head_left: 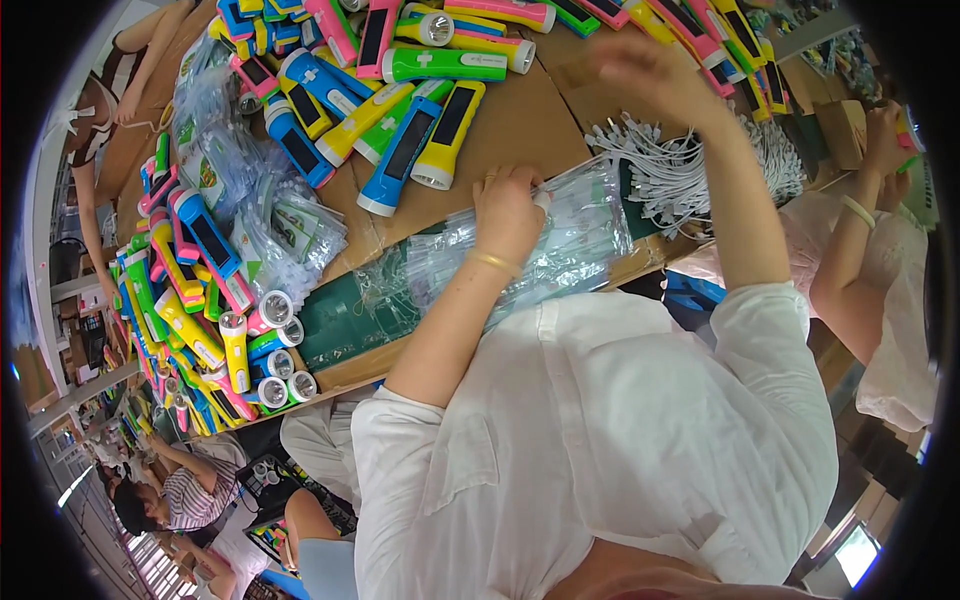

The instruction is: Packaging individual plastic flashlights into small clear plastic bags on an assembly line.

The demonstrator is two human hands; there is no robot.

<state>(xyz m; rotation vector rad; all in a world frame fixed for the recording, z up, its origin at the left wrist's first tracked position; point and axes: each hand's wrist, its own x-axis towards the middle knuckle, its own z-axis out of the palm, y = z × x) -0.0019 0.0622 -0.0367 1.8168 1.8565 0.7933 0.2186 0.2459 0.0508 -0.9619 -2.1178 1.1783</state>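
Note:
My left hand (508, 212) rests on a stack of clear plastic bags (585, 235) near the table's front edge. Its fingers are curled down, closed on the top bag, and something small and white shows by the fingertips. My right hand (655, 82) is raised over the cardboard, between the torches and a bundle of white cables (655, 165). Motion smears its fingers, so their hold cannot be made out. Beyond my left hand lie a yellow torch (448, 135) and a blue torch (400, 155), each with a dark panel.
Many coloured torches (195, 335) are piled at the left, beside more clear bags (285, 225). Another torch heap (715, 35) lies at the far right. Cardboard (540, 130) covers part of the green tabletop (345, 325). Other people sit nearby, one with an arm (850, 240) at the right.

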